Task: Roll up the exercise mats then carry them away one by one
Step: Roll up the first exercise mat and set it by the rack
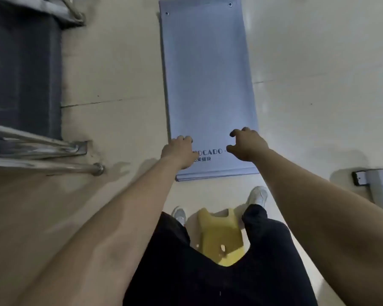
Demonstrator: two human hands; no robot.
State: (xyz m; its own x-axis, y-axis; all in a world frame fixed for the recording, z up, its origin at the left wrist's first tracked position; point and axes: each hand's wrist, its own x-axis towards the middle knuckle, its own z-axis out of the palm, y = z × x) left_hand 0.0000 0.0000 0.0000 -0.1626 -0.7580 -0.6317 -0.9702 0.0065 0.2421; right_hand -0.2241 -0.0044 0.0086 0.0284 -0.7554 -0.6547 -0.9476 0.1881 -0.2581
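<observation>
Two hands over one unrolled exercise mat (208, 74).
One blue-grey mat lies flat on the pale floor (119, 74), its long axis running away from the person, with two metal eyelets (230, 4) at the far end and one printed logo (210, 151) near the close end. The left hand (178, 151) is over the mat's near left corner with fingers curled downward; whether it grips the mat cannot be told. The right hand (247, 145) is above the near right part, fingers hooked and thumb spread apart, holding nothing. Two white shoes (258, 195) stand just short of the mat's near edge, with one yellow plastic object (221, 235) between them. One dark padded bench (20, 74) on a metal frame stands to the left, well apart from the mat.
</observation>
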